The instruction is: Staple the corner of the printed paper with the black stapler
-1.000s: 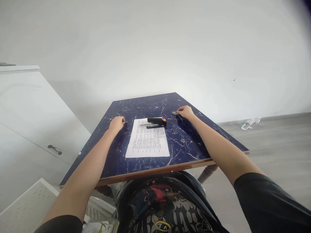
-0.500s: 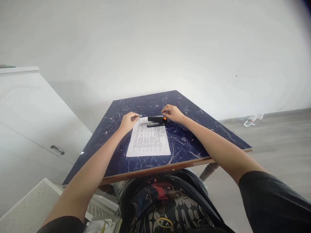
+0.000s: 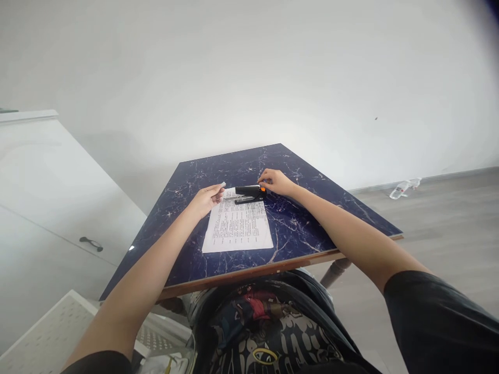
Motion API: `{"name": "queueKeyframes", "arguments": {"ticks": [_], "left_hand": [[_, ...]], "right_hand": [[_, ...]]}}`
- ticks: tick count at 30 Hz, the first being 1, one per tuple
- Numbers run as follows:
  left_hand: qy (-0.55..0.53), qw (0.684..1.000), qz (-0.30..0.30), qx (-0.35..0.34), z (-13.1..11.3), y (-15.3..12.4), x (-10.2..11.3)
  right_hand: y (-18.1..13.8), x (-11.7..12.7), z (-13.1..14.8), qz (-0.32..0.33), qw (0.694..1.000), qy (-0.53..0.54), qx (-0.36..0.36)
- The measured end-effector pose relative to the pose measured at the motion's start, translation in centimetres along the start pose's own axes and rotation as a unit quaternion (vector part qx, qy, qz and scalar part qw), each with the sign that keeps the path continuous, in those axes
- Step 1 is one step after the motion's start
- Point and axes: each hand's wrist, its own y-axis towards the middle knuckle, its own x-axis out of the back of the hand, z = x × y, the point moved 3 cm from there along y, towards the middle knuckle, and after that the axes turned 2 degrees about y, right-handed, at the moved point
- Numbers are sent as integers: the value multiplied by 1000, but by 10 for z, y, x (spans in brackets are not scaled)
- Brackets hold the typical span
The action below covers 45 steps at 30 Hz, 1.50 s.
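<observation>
A black stapler (image 3: pixel 249 192) with an orange patch at its rear lies across the top part of a printed paper sheet (image 3: pixel 237 228). A thin metal piece sticks out of its left end. Just left of this, my left hand (image 3: pixel 207 199) pinches a small grey strip of staples (image 3: pixel 223 184) between thumb and fingertips, above the paper's upper left corner. My right hand (image 3: pixel 276 182) rests at the stapler's rear end, fingers curled and fingertips close together just behind its top. What they hold, if anything, is too small to tell.
The dark blue marble-patterned table (image 3: pixel 304 228) stands near the white wall (image 3: pixel 241 78). A white cabinet (image 3: pixel 47 182) is on the left, with a perforated white container (image 3: pixel 50 332) below. On the floor at right lie clear plastic bottles (image 3: pixel 403 188).
My left hand has turned slightly, tilting the strip's end upward. My right hand stays at the stapler's rear, almost unmoved. The whole view has shifted a little.
</observation>
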Motion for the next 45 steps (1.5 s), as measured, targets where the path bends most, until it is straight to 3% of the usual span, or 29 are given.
{"name": "queueKeyframes", "arguments": {"ticks": [7,11,16,20,29,35,40,45], "left_hand": [[-10,1000,15,9,-1,-4,-1],[79,996,26,-45,-6,-10,-4],[269,948,0,-169,-19,-18,-10],[358,908,-14,-219,-21,-18,-13],[379,905,25,-192,-17,-18,-22],[436,879,43,-188,-28,-15,-1],[476,868,62,-127,-29,-13,10],[492,865,65,-72,-15,-14,-4]], "right_hand": [[0,1,4,10,1000,-2,5],[0,0,5,16,1000,-3,2],[0,0,4,18,1000,-1,5],[0,0,5,19,1000,-3,5],[1,-2,0,15,1000,4,11],[1,-2,0,13,1000,4,14],[1,-2,-2,17,1000,2,10],[1,-2,-3,23,1000,4,7]]}}
